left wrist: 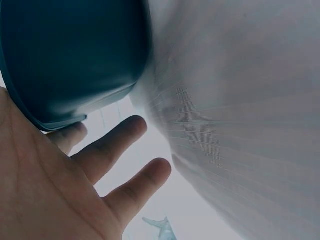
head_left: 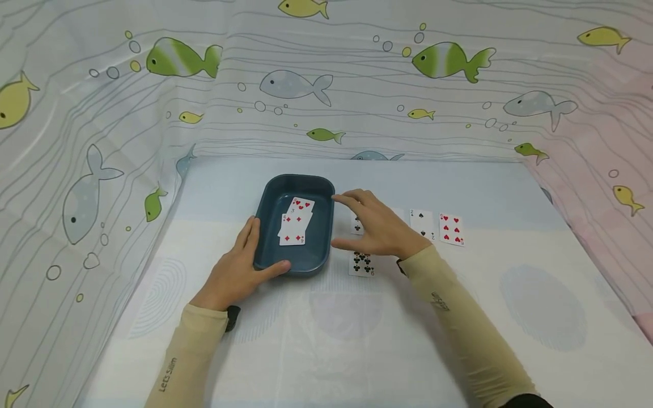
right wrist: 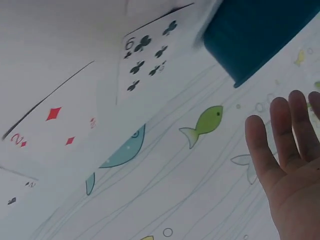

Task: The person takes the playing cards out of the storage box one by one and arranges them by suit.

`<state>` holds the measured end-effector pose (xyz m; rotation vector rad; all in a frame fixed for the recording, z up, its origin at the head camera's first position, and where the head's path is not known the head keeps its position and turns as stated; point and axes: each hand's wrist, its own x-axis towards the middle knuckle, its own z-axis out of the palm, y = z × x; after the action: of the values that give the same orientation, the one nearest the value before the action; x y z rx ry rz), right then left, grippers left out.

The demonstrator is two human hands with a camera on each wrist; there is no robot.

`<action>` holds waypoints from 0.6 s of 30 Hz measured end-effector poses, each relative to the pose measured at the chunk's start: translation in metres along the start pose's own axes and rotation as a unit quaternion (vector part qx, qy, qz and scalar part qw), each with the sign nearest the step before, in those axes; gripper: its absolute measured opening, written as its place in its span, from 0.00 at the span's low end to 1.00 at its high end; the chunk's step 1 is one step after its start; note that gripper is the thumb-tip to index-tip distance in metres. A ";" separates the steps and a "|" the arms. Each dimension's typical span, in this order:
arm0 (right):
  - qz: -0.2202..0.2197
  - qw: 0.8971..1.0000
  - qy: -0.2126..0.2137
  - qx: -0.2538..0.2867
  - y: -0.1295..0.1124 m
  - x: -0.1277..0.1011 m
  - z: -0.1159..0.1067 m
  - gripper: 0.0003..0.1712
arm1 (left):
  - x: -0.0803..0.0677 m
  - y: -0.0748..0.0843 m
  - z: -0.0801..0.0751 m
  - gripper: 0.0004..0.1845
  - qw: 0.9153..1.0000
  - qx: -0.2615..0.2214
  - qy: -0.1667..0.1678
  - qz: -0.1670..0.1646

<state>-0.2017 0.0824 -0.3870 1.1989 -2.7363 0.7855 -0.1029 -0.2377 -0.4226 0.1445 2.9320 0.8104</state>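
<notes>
A dark blue rectangular tray [head_left: 321, 238] stands on the table with a few overlapping playing cards [head_left: 295, 226] inside, hearts and diamonds face up. My left hand [head_left: 237, 275] lies along its left wall, thumb over the near corner; in the left wrist view the fingers are straight and spread beside the tray wall. On the other side, my right hand [head_left: 376, 226] is opened toward the tray, its index fingertip and thumb right at the right rim. Under and around that hand lie a six of clubs [right wrist: 150, 55], a two of diamonds [right wrist: 55, 115] and a nine of clubs [head_left: 362, 264].
Farther right, a two of spades [head_left: 420, 221] and a six of hearts [head_left: 452, 229] lie face up side by side. The pale patterned cover [head_left: 331, 351] spreads over the table, and a fish-print curtain [head_left: 367, 73] rises behind and at both sides.
</notes>
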 end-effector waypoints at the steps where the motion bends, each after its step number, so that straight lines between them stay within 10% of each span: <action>1: 0.001 1.000 0.002 0.002 -0.003 0.003 0.000 0.54 | 0.000 0.000 0.000 0.66 1.000 -0.001 -0.001 -0.001; 18: 0.053 0.998 -0.031 0.013 -0.019 0.066 0.013 0.54 | 0.000 -0.002 0.000 0.66 1.000 0.000 -0.001 0.003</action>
<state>-0.2322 0.0207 -0.3740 1.1097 -2.8695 0.8093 -0.1032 -0.2393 -0.4231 0.1545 2.9318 0.8107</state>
